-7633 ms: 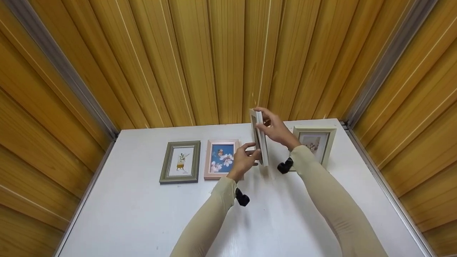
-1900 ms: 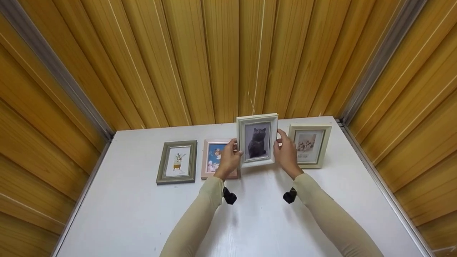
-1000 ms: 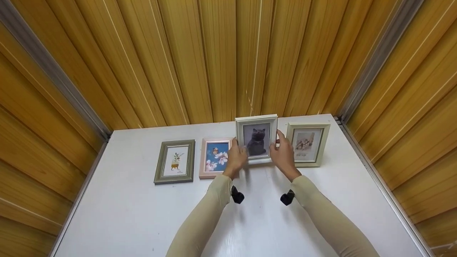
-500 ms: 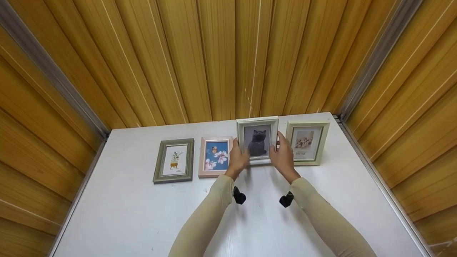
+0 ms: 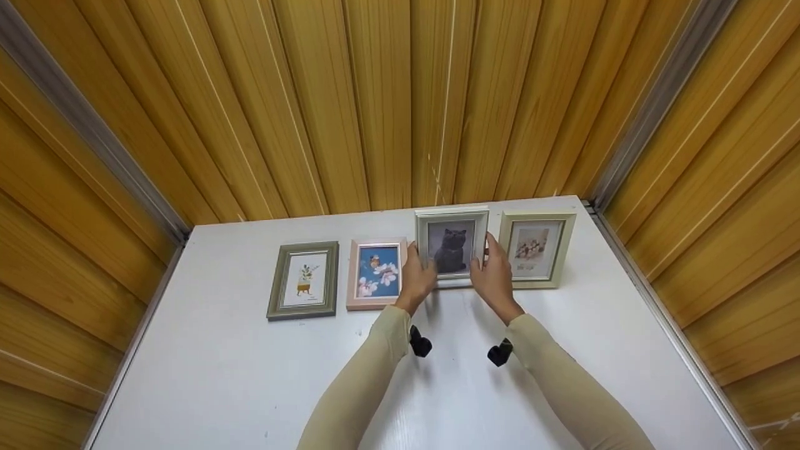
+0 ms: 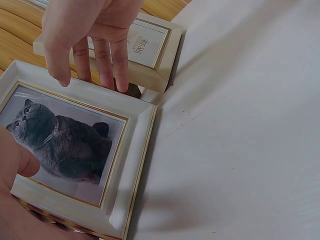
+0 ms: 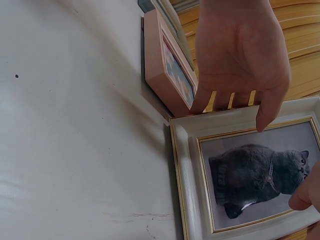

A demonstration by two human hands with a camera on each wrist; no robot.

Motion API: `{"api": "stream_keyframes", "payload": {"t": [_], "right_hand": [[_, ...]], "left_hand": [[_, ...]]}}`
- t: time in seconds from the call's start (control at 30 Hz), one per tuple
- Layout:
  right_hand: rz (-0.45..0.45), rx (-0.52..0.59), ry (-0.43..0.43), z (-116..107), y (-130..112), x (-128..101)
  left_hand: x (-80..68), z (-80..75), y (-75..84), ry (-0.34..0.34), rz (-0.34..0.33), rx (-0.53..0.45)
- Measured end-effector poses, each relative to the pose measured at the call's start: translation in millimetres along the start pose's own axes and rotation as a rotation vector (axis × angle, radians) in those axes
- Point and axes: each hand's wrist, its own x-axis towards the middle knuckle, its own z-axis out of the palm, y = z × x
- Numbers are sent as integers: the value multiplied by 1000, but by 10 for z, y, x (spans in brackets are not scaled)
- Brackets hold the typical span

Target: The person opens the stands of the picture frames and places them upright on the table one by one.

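A whitewashed frame with a grey cat picture (image 5: 451,249) stands upright at the back of the white table (image 5: 250,375). My left hand (image 5: 419,270) holds its left edge, and in the right wrist view the left hand (image 7: 240,55) has its fingers behind the cat frame (image 7: 250,175) and its thumb on the front. My right hand (image 5: 491,265) holds the right edge. The left wrist view shows the right hand (image 6: 95,30) with its thumb tip on the border of the cat frame (image 6: 65,145).
A cream frame (image 5: 537,249) stands just right of the cat frame. A pink frame (image 5: 376,274) and a grey-green frame (image 5: 304,280) lie to its left. Wooden panel walls close the table on three sides.
Both hands turned the cat frame to face me, then carried it back and down. It now sits lower, in line with the cream frame. The head view has shifted slightly.
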Motion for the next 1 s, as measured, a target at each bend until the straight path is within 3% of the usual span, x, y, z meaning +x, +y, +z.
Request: {"api": "stream_keyframes", "payload": {"t": [0.5,1.0], "right_hand": [[47,-62,-85,-46,-29,-23],[53,-75,-95,-40,-37,-43]], "left_hand": [[16,5,40,-41,-30,47],[29,12,13,-40,-34,72]]}}
